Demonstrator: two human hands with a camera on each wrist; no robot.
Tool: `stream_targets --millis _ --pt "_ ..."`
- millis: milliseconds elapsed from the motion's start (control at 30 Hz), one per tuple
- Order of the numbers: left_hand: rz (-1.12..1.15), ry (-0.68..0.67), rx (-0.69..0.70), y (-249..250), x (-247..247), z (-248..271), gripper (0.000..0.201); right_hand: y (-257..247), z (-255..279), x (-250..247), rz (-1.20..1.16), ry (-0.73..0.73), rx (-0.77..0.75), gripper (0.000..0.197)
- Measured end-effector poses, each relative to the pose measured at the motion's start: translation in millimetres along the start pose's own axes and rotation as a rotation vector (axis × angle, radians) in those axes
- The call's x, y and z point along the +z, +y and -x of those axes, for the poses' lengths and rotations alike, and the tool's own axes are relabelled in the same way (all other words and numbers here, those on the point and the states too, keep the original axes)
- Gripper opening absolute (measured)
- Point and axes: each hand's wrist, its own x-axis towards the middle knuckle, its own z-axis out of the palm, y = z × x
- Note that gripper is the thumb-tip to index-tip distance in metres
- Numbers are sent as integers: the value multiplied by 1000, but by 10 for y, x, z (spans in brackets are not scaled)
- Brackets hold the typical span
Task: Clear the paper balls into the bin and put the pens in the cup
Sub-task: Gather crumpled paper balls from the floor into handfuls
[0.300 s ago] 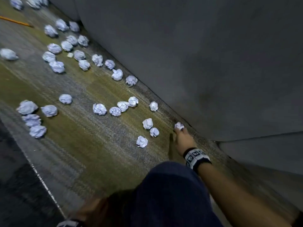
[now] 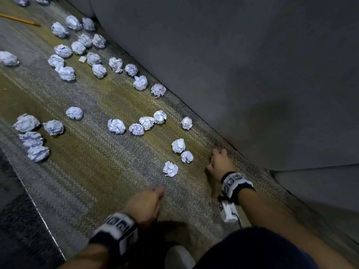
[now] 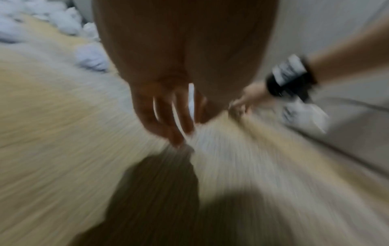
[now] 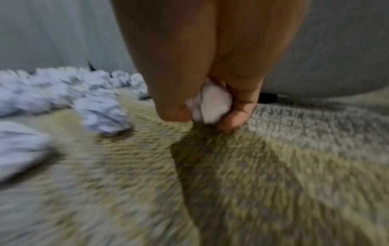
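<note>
Several white crumpled paper balls lie scattered over the carpet, the nearest ball point(image 2: 170, 168) just left of my right hand. My right hand point(image 2: 218, 162) is low at the foot of the grey sofa, its fingers curled round a small paper ball point(image 4: 210, 106) that shows only in the right wrist view. My left hand point(image 2: 149, 200) hovers over bare carpet nearer to me, fingers straight and holding nothing point(image 3: 168, 119). A yellow pencil point(image 2: 19, 20) lies at the far left. No bin or cup is in view.
A grey sofa point(image 2: 252, 74) fills the right side, its base running diagonally along the carpet point(image 2: 87, 171). A dark floor strip point(image 2: 15, 230) borders the carpet on the left. A small white scrap point(image 2: 82, 59) lies among the far balls. My dark-clothed knee point(image 2: 262, 249) is at the bottom.
My right hand has closed round the paper ball by the sofa base, hiding it from the head view. My left hand has come forward into view over the carpet.
</note>
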Motion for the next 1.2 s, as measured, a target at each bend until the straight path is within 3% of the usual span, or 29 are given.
stream_targets --millis 67,100,200,333,467,567,700,800,867,967,1033,1100,1200 --pt "-25 225 51 229 -261 -457 49 -32 153 38 -51 -13 -45 31" --pt "-27 234 19 317 -326 -636 54 -56 202 60 -59 -9 -61 29" --pt "-138 15 -133 362 -274 -923 55 -210 192 93 15 61 -88 35" --pt "-78 -60 -201 -9 -203 -729 54 -547 -36 193 29 47 -160 42" --pt "90 -10 -370 -498 -773 -180 41 -686 8 -56 -51 9 -141 25" --pt "52 55 -543 -801 -1289 96 33 -847 75 -321 -22 107 -188 33" --pt "48 123 -746 -1185 -1589 170 47 -1233 -153 -334 172 15 -300 41" --pt "89 187 -906 -1666 -1587 54 62 -1328 -303 -72 272 -76 -327 42" --pt "102 210 -985 -2017 -1497 -6 67 -1310 -333 97 361 -61 -373 43" --pt "124 200 -958 -2437 -1328 -7 61 -1268 -327 132 420 -55 -372 38" --pt "112 93 -869 -2621 -1268 33 57 -1245 -236 1 379 -100 -320 29" --pt "129 18 -785 -2602 -1397 119 56 -1245 -80 -233 341 -118 -225 40" --pt "147 31 -668 -2324 -1687 236 54 -1292 99 -640 261 -83 -130 42"
